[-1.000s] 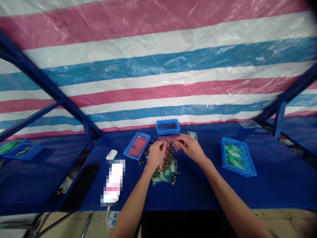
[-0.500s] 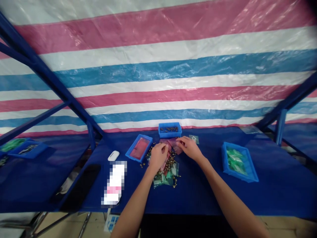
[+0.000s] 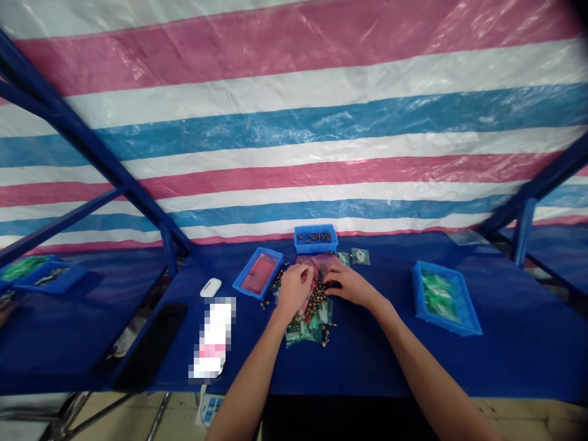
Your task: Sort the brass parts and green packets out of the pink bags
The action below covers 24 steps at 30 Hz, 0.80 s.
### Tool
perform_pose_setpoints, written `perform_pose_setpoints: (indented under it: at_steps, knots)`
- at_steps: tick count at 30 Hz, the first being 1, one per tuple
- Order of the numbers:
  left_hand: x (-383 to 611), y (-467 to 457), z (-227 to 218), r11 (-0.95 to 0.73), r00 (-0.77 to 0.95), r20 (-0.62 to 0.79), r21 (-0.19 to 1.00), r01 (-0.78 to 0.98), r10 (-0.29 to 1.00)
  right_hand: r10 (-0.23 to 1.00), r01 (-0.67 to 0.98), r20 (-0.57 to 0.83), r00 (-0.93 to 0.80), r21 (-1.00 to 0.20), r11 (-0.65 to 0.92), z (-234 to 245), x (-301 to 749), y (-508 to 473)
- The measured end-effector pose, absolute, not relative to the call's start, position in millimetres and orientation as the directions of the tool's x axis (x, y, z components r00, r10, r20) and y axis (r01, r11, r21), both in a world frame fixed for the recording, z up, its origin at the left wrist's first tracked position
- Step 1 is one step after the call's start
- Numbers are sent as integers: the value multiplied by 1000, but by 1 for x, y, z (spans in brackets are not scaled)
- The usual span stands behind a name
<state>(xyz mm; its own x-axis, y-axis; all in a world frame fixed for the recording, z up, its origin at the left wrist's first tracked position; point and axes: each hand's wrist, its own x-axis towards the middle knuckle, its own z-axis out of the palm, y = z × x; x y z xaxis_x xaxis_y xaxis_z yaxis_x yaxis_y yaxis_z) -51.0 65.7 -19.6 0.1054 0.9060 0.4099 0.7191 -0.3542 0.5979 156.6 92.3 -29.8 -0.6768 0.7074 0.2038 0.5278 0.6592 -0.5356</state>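
Observation:
My left hand (image 3: 295, 286) has its thumb and fingers closed at the edge of a pink plastic bag (image 3: 309, 263) lying flat on the table. My right hand (image 3: 348, 283) is just to the right, fingers bent with a gap between thumb and forefinger, over a heap of small brass-coloured metal parts (image 3: 316, 300). Whether its fingertips touch a part is too small to tell. Green and clear little bags (image 3: 303, 331) lie at the near side of the heap. A small clear bag (image 3: 361, 256) with pale contents rests beyond my right hand.
Behind the heap stands a blue tray (image 3: 316, 248) of dark metal parts. Another blue tray (image 3: 238, 285) holds pink bags, and one at right (image 3: 475, 327) holds green bags. A white case (image 3: 211, 287) and a blurred-out bright object (image 3: 214, 343) lie left. Another person's hand (image 3: 4, 311) shows far left.
My right hand has come away from the pink bag, moving down and toward the brass parts. My left hand stays nearly in place. Another person's hand has appeared at the far left edge.

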Motion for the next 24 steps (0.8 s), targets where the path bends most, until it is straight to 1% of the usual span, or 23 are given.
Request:
perform_pose_setpoints:
  at_steps: [6, 8, 10, 12, 13, 14, 17, 19, 21, 24]
  knots:
    - [-50, 65, -20, -356, 111, 409, 591, 724, 906, 748, 556, 244, -617, -538, 634, -32, 153, 87]
    - [-50, 66, -21, -357, 112, 412, 587, 727, 904, 768, 556, 315, -558, -545, 628, -26, 152, 82]
    - [-50, 66, -21, -359, 114, 416, 580, 731, 902, 785, 555, 478, -393, -558, 617, -15, 148, 79]
    - [-50, 66, -21, -359, 113, 420, 573, 736, 901, 760, 563, 628, -168, -571, 597, -3, 143, 83]
    - [-50, 66, -21, -358, 111, 421, 570, 740, 900, 750, 576, 656, -84, -582, 574, 3, 140, 88]
    - [-50, 66, -21, -356, 109, 423, 566, 743, 899, 762, 593, 647, -40, -598, 539, 7, 137, 95]
    - [-50, 66, -20, -348, 99, 429, 555, 755, 898, 866, 644, 496, -62, -643, 414, 11, 134, 117]
    - [-51, 66, -18, -333, 80, 434, 548, 768, 897, 902, 654, 418, -110, -653, 382, 5, 135, 122]
    - [-53, 66, -17, -309, 52, 439, 538, 784, 897, 899, 628, 386, -207, -653, 425, -4, 139, 117]
    - [-55, 66, -17, -269, 11, 444, 522, 809, 896, 848, 550, 311, -430, -654, 519, -16, 147, 101]
